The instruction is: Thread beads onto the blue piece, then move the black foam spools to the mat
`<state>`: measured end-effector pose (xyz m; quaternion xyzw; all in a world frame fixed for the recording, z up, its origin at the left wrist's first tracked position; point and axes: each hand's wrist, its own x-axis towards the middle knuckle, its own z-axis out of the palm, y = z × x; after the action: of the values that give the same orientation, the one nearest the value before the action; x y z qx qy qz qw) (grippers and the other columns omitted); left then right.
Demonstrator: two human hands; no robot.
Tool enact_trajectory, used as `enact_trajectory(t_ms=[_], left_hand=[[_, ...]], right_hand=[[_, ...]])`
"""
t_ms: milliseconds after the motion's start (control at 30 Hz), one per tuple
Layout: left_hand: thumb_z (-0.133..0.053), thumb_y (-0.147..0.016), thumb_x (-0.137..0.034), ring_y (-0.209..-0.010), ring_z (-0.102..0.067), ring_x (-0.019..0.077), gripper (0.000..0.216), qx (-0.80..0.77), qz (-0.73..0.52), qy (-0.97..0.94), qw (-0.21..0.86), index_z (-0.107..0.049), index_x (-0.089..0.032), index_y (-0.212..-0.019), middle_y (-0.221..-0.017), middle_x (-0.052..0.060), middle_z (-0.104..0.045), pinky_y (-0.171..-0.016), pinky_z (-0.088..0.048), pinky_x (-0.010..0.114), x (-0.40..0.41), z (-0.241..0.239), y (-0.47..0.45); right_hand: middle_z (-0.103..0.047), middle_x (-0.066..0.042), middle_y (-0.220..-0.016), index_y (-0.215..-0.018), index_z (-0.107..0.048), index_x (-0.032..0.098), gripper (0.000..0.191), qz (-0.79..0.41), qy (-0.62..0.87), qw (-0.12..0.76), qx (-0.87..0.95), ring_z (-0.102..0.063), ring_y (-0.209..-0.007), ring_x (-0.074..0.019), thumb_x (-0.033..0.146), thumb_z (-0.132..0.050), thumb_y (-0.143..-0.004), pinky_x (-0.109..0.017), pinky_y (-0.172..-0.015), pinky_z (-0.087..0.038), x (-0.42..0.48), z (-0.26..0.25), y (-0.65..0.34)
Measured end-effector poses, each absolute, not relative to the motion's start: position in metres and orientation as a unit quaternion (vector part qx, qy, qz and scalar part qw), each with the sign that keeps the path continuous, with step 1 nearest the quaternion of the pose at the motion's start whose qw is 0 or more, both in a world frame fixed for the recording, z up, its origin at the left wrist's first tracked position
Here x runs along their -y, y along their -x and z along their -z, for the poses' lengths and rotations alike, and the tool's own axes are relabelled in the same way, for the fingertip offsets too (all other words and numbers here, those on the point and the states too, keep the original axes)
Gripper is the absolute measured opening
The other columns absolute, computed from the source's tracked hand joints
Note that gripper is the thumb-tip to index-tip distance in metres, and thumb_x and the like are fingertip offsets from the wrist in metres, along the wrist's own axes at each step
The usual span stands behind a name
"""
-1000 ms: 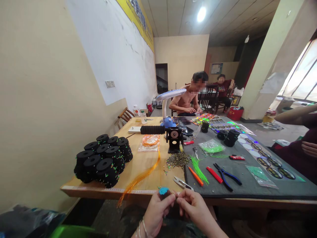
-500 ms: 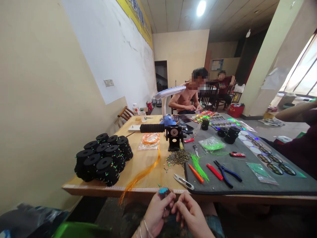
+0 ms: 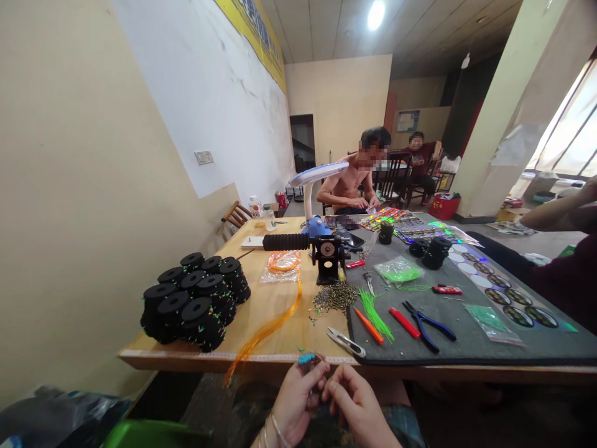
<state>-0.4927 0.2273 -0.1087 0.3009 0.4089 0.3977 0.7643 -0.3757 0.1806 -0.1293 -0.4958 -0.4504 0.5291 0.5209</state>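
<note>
Just past the table's near edge, my left hand is closed, palm up, with a small bright-blue bunch showing at its fingertips. Close beside it, my right hand pinches thumb and fingers together; what it holds, if anything, is too small to make out. Thread snips lie on the table beyond my hands. To their left, a bundle of orange line trails over the table edge. Behind the snips is a heap of small metallic beads.
Black foam spools stand stacked at left. A black winding device and a lamp stand mid-table. Green tubing, a red lighter and blue-handled pliers lie on the grey mat. People sit opposite and at right.
My hands stay almost in place, the fingers shifting only slightly. At the right edge, the other person's arm has shifted a little.
</note>
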Motion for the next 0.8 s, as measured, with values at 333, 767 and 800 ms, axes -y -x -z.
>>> enact_trajectory(t_ms=[333, 767, 800], left_hand=[[-0.087, -0.051, -0.043, -0.042, -0.042, 0.0041, 0.050, -0.408, -0.394, -0.308, 0.764, -0.062, -0.014, -0.083, -0.052, -0.007, -0.052, -0.041, -0.022, 0.016, -0.2287, 0.1138, 0.4925], [-0.088, -0.048, -0.043, -0.043, -0.042, 0.0038, 0.050, -0.411, -0.400, -0.310, 0.758, -0.063, -0.014, -0.080, -0.052, -0.007, -0.052, -0.042, -0.026, 0.016, -0.2259, 0.1092, 0.4917], [-0.088, -0.048, -0.044, -0.042, -0.041, 0.0037, 0.051, -0.415, -0.400, -0.311, 0.756, -0.063, -0.014, -0.080, -0.051, -0.007, -0.052, -0.041, -0.025, 0.016, -0.2257, 0.1093, 0.4915]], right_hand=[[-0.060, -0.002, -0.067, -0.072, -0.048, 0.018, 0.038, -0.529, 0.496, 0.515, 0.457, -0.047, -0.049, -0.0081, 0.054, -0.057, -0.079, -0.017, -0.040, -0.032, -0.1813, 0.1271, 0.3756], [-0.059, -0.001, -0.065, -0.072, -0.046, 0.018, 0.039, -0.537, 0.497, 0.515, 0.447, -0.047, -0.048, -0.0078, 0.055, -0.059, -0.077, -0.017, -0.040, -0.032, -0.1831, 0.1274, 0.3760], [-0.058, -0.001, -0.065, -0.071, -0.046, 0.018, 0.039, -0.537, 0.498, 0.515, 0.446, -0.047, -0.048, -0.0078, 0.055, -0.059, -0.077, -0.017, -0.040, -0.032, -0.1832, 0.1271, 0.3759]])
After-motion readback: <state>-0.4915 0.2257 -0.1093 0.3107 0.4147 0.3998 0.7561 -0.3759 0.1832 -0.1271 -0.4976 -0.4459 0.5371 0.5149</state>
